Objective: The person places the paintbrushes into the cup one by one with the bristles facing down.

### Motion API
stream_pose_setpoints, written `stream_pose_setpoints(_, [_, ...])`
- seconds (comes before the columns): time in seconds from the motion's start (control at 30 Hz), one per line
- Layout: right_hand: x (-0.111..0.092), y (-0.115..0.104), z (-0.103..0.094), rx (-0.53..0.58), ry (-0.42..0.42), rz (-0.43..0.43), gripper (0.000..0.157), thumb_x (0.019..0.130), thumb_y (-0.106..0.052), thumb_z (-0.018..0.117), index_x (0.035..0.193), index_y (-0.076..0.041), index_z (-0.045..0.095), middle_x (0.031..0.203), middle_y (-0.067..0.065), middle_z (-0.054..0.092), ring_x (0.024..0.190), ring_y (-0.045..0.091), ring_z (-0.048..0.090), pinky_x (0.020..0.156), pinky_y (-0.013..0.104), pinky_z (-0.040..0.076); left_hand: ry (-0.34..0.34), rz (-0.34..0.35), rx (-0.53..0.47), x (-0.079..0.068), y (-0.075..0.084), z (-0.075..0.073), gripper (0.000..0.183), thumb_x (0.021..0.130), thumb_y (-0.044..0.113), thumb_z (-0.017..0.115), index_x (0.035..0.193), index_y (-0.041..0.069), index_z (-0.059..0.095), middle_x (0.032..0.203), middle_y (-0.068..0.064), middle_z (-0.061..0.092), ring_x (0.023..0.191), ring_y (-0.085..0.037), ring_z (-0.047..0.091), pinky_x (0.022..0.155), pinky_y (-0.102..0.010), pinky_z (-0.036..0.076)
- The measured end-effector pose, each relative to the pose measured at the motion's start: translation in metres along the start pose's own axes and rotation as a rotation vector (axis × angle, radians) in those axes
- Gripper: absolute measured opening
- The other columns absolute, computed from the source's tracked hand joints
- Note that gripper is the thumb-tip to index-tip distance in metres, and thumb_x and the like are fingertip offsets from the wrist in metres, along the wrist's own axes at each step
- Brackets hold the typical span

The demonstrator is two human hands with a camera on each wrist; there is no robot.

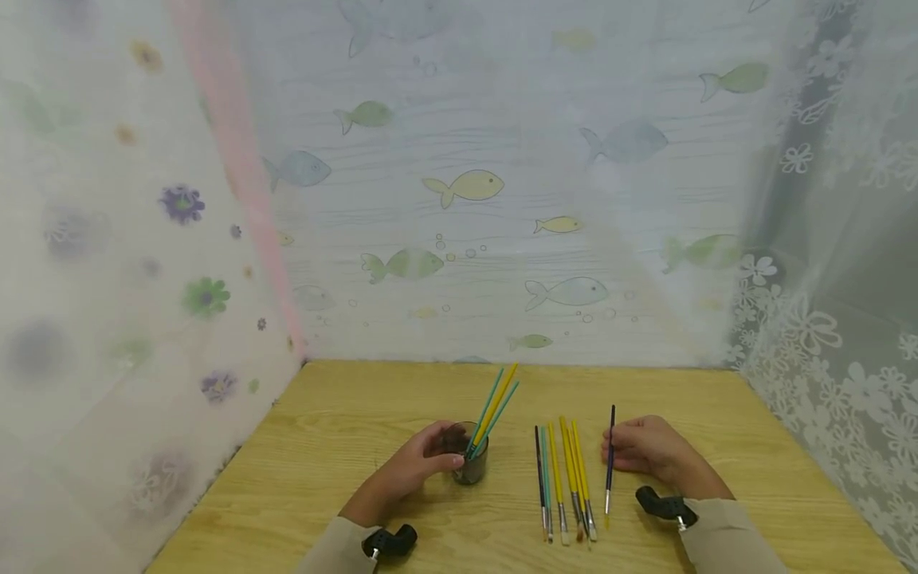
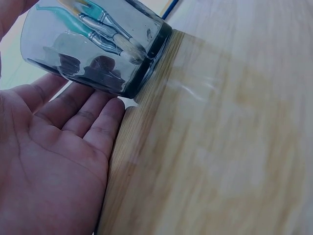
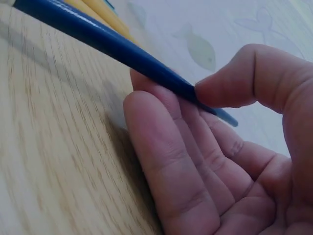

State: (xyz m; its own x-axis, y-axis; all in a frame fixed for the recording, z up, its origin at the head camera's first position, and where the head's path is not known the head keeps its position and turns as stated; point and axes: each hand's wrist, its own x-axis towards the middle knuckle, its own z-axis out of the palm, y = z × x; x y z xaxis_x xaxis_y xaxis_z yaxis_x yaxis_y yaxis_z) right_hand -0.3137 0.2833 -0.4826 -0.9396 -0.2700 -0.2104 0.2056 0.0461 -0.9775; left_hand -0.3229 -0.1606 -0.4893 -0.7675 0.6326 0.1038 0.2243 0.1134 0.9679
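A clear glass [image 1: 469,475] stands on the table, with green and yellow paintbrushes [image 1: 496,408] leaning in it. Their bristle ends point down, as the glass [image 2: 44,36] in the left wrist view shows. My left hand [image 1: 416,465] holds the glass, thumb on the near side and fingers curved about the far side. A dark blue paintbrush [image 1: 611,450] is pinched between thumb and fingers of my right hand [image 1: 654,450]. Its bristles point toward me; in the right wrist view the thumb presses the tapered end of the blue handle [image 3: 98,36].
Between the hands lies a row of several paintbrushes, among them a yellow one [image 1: 556,466] and a dark one [image 1: 539,470], bristles toward me. The wooden table [image 1: 402,391] ends at a fish-patterned curtain [image 1: 459,279]. Flowered sheets hang at both sides.
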Motion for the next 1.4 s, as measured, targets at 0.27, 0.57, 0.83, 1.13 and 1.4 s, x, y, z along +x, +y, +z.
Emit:
stream_pose_setpoints(0.27, [0.003, -0.004, 0.000, 0.031, 0.019, -0.089, 0.036, 0.104, -0.013, 0.061, 0.126, 0.016, 0.059, 0.104, 0.012, 0.077, 0.097, 0.024, 0.077, 0.084, 0.037, 0.063, -0.003, 0.006, -0.016, 0.000, -0.001, -0.001, 0.053, 0.105, 0.015, 0.062, 0.149, -0.004, 0.042, 0.147, -0.019, 0.056, 0.133, -0.019, 0.057, 0.103, -0.029, 0.053])
stream_pose_setpoints(0.57, [0.004, -0.020, 0.004, -0.052, 0.110, -0.222, 0.043, 0.104, -0.017, 0.064, 0.132, 0.015, 0.055, 0.112, 0.014, 0.076, 0.101, 0.022, 0.076, 0.087, 0.037, 0.062, 0.009, 0.000, 0.004, 0.002, 0.001, 0.000, 0.055, 0.104, 0.018, 0.063, 0.151, -0.003, 0.042, 0.147, -0.017, 0.057, 0.133, -0.020, 0.058, 0.104, -0.028, 0.051])
stream_pose_setpoints(0.83, [0.006, -0.041, 0.020, -0.037, 0.174, -0.362, 0.049, 0.100, -0.025, 0.071, 0.130, 0.011, 0.054, 0.112, 0.010, 0.074, 0.099, 0.017, 0.076, 0.090, 0.039, 0.061, 0.010, -0.015, 0.042, 0.002, 0.001, -0.001, 0.059, 0.104, 0.019, 0.063, 0.156, 0.003, 0.040, 0.147, -0.014, 0.058, 0.132, -0.021, 0.058, 0.104, -0.028, 0.051])
stream_pose_setpoints(1.13, [-0.003, -0.076, 0.046, 0.013, 0.255, -0.506, 0.042, 0.094, -0.024, 0.078, 0.118, 0.006, 0.061, 0.098, 0.000, 0.077, 0.091, 0.021, 0.078, 0.081, 0.036, 0.063, -0.020, -0.010, 0.058, 0.004, 0.006, -0.001, 0.052, 0.107, 0.020, 0.059, 0.157, 0.017, 0.043, 0.149, -0.010, 0.057, 0.135, -0.022, 0.056, 0.105, -0.031, 0.050])
stream_pose_setpoints(1.4, [-0.006, -0.081, 0.066, 0.053, 0.318, -0.571, 0.040, 0.093, -0.019, 0.080, 0.116, 0.009, 0.063, 0.096, 0.001, 0.077, 0.087, 0.017, 0.079, 0.079, 0.035, 0.063, -0.007, -0.016, 0.048, 0.001, 0.002, 0.001, 0.052, 0.106, 0.019, 0.061, 0.155, 0.018, 0.046, 0.149, -0.010, 0.057, 0.136, -0.021, 0.055, 0.105, -0.029, 0.050])
